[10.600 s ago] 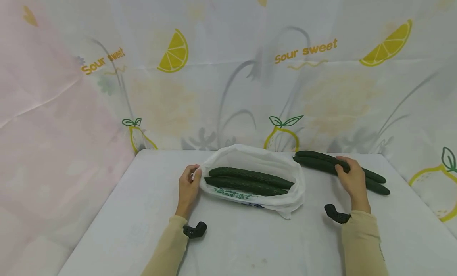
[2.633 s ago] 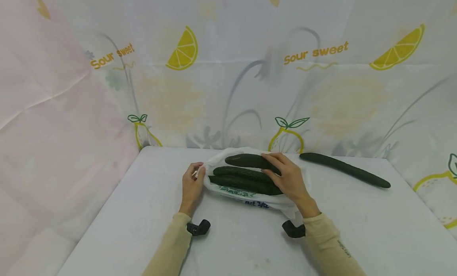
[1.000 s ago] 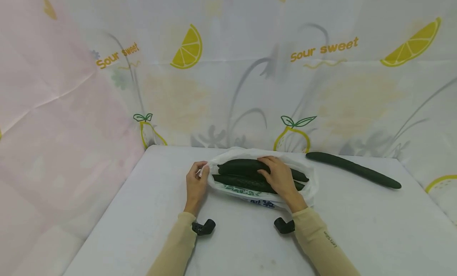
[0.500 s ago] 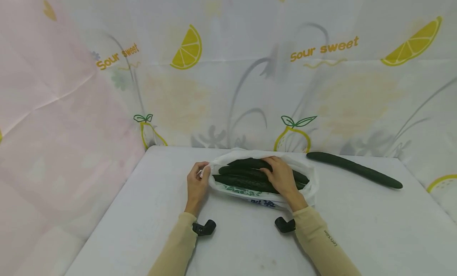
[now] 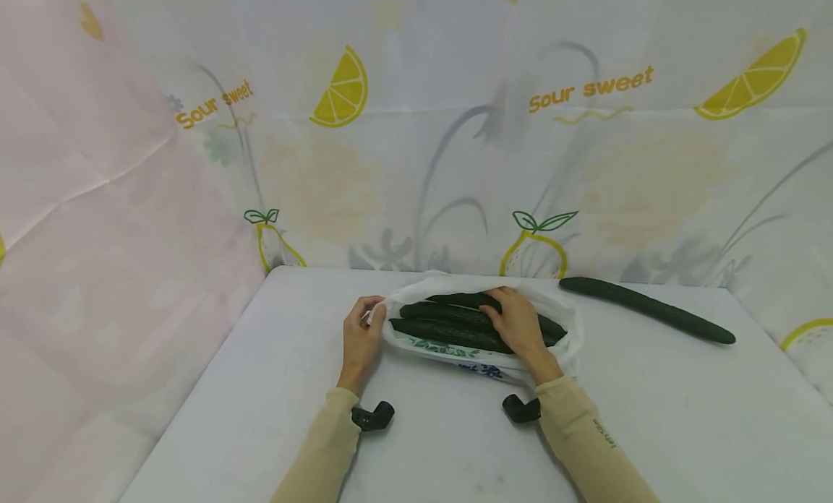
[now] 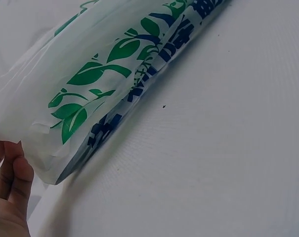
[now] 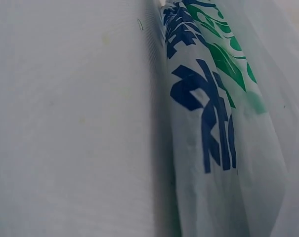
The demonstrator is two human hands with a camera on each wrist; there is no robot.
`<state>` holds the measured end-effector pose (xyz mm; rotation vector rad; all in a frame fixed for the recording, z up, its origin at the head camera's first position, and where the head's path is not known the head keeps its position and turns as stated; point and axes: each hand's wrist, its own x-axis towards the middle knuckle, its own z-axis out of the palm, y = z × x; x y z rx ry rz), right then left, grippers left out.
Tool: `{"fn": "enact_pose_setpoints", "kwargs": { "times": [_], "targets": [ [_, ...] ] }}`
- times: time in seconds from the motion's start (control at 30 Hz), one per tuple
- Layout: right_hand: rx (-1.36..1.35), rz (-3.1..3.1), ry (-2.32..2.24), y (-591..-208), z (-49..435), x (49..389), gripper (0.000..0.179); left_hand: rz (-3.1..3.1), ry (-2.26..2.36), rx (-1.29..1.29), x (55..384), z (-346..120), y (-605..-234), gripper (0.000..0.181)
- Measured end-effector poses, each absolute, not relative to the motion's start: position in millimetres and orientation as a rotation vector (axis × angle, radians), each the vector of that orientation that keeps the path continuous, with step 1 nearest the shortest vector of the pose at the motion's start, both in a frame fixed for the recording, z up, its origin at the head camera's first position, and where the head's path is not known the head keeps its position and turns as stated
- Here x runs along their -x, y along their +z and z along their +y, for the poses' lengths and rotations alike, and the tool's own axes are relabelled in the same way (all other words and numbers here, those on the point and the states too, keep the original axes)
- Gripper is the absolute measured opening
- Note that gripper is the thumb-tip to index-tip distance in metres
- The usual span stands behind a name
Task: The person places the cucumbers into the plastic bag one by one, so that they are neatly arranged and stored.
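Observation:
A white plastic bag (image 5: 563,357) with green leaves and dark blue print lies on its side, mouth open upward. My left hand (image 5: 360,340) pinches its left rim between thumb and fingers; in the left wrist view the fingertips (image 6: 21,170) hold the thin film. Inside rest three dark green cucumbers side by side: a front cucumber (image 5: 442,333), a middle cucumber (image 5: 442,314) and a rear cucumber (image 5: 455,299). My right hand (image 5: 520,329) reaches into the bag and grips the rear cucumber, hiding part of it. The right wrist view has only the printed bag side (image 7: 203,113).
One more cucumber (image 5: 644,308) lies slantwise on the white table (image 5: 442,445), at the back right. Behind the table hangs a printed cloth (image 5: 403,170) with lemons. Each wrist carries a black camera mount (image 5: 374,416).
One of the two cucumbers at the right was carried into the bag by my right hand. It then dropped lower and back, behind the others. My left hand has kept hold of the rim.

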<state>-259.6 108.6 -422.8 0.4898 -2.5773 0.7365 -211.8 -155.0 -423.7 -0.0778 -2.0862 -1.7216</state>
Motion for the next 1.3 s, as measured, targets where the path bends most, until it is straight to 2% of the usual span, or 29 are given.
{"fn": "enact_pose_setpoints", "kwargs": {
  "times": [0.27,0.5,0.93,1.3],
  "targets": [
    [-0.5,-2.591,0.801,-427,113,262,0.03,-2.116,-1.683,0.066,212,-154,-425,0.02],
    [-0.461,-2.71,1.095,-423,123,264,0.028,-2.105,-1.698,0.064,213,-153,-425,0.019],
    [-0.507,-2.733,1.284,-420,134,268,0.027,-2.112,-1.707,0.056,212,-154,-427,0.021],
    [-0.532,-2.722,1.367,-413,142,265,0.025,-2.085,-1.672,0.05,233,-160,-458,0.019]
  ]
}}
